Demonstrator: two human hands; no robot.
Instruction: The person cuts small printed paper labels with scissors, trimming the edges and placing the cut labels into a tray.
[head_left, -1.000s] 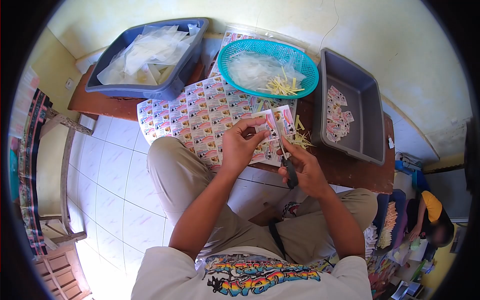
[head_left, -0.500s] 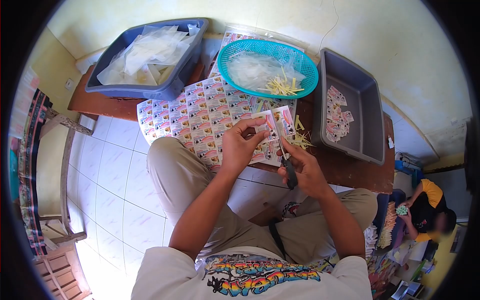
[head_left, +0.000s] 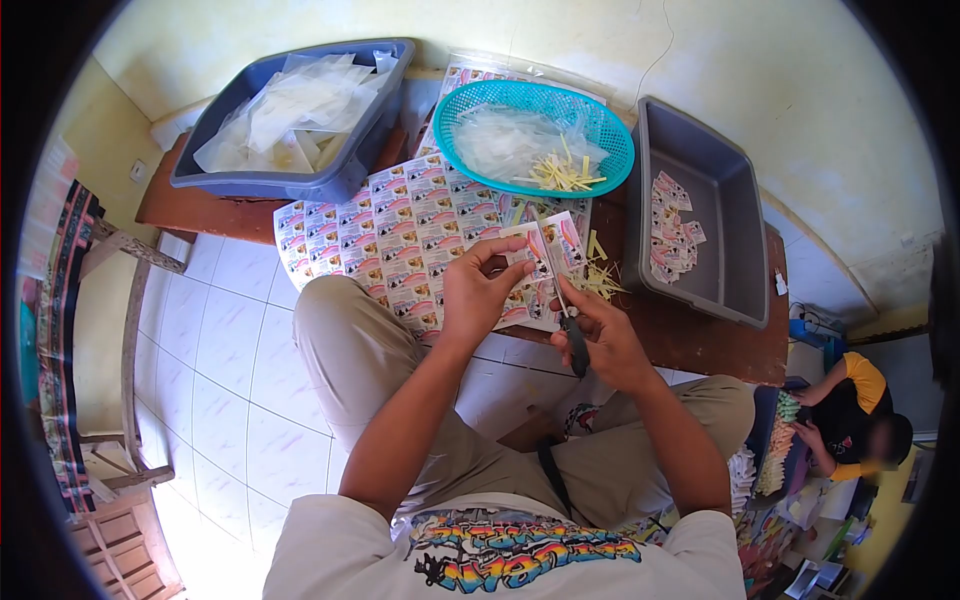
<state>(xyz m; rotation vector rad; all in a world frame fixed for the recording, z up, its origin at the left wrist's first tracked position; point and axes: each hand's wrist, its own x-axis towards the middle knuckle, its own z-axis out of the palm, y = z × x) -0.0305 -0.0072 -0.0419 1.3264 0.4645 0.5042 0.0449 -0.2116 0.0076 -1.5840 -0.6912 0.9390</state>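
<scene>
Between its thumb and fingers my left hand pinches a printed label piece. My right hand is wrapped round the black handles of the scissors, whose blades lie along the label piece. Beneath both hands, a large printed label sheet covers part of the brown bench. Thin yellowish paper strips lie just beyond the scissors. Cut labels rest in the grey tub to the right.
A blue-grey tub of clear plastic bags stands at the back left. The turquoise basket holds bags and yellow strips. My crossed legs are below the bench. At the lower right, another person bends over pale bundled items.
My right hand and the scissors have shifted slightly left. The label piece has also moved a little. The other person's hands have moved up to the bundled items.
</scene>
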